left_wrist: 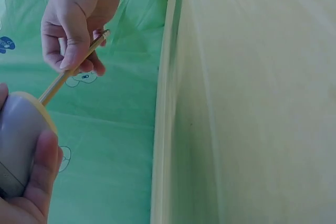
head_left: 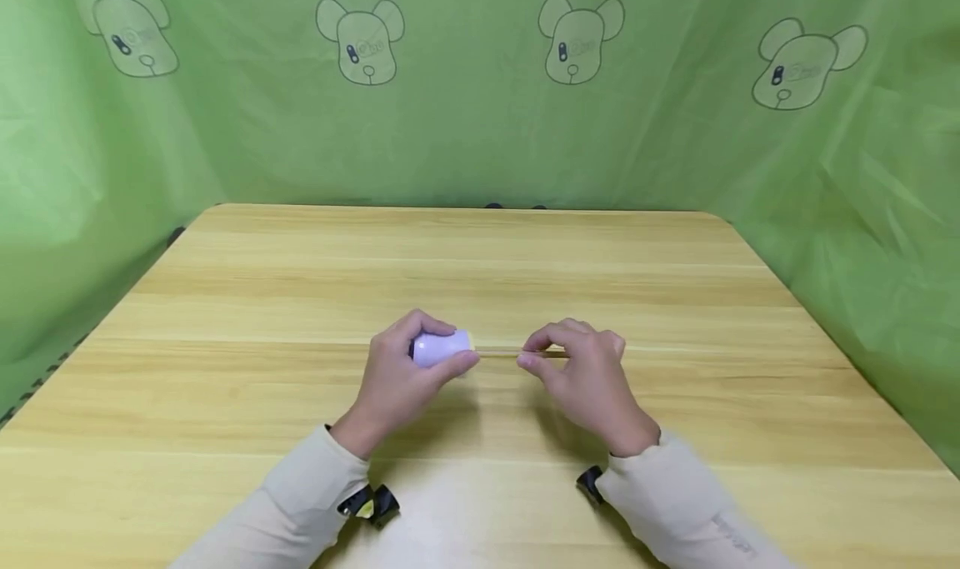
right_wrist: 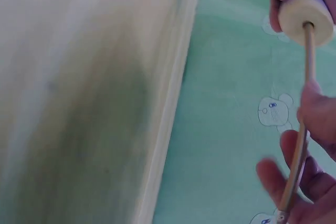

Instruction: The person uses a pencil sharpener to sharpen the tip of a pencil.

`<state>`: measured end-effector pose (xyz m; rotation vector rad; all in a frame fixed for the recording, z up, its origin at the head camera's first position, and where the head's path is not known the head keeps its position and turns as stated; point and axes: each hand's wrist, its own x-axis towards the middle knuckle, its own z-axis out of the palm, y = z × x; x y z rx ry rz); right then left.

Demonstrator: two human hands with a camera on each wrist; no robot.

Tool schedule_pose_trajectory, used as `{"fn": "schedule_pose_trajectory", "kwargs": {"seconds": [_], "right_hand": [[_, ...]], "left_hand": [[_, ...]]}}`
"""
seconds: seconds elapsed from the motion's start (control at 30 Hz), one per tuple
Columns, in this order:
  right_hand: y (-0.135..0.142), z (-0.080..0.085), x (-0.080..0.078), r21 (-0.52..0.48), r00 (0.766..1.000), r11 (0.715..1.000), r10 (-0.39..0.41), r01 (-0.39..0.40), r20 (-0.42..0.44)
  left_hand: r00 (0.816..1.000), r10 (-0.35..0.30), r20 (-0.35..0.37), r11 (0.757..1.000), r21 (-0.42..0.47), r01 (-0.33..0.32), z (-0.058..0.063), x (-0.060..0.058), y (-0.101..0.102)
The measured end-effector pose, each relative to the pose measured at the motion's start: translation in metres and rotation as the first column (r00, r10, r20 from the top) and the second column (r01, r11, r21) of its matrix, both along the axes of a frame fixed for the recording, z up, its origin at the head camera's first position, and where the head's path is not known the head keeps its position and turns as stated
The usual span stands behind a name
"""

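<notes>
A small lilac pencil sharpener lies sideways in my left hand, thumb and fingers gripping it from either side. Its cream end face has a round hole, and a thin wood-coloured pencil goes into it. My right hand pinches the pencil along its shaft between thumb and fingers, with the far end sticking out past the grip. In the left wrist view the sharpener and the slanting pencil show again. The inserted end of the pencil is hidden inside the sharpener.
Both hands are over the middle of a light wood-grain table. A green curtain printed with bear-like heads hangs behind the table and along its sides. Black wrist devices sit at both light sleeves.
</notes>
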<state>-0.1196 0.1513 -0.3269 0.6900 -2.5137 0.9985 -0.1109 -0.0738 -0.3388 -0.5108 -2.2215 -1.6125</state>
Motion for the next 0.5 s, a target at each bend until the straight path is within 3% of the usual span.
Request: {"fn": "schedule_pose_trajectory", "kwargs": {"seconds": [0.13,0.27,0.5], "right_hand": [[-0.0024,-0.0019,0.0014,0.033,0.998,0.999,0.041,-0.039,-0.049],[-0.0023,-0.0021,0.0025,0.083,0.998,0.996,0.026,-0.021,-0.055],[-0.0006,-0.0051,0.0002,0.003,0.976,0.998,0.056,-0.057,-0.209]], "left_hand": [[0.996,0.047,0.079,0.999,0.017,-0.048,0.0032,0.0007,0.0000],[0.991,0.046,0.128,0.998,0.035,-0.051,0.0055,0.0014,-0.0005],[0.992,0.008,0.128,0.997,0.069,-0.017,0.0062,0.0022,-0.0013]]}}
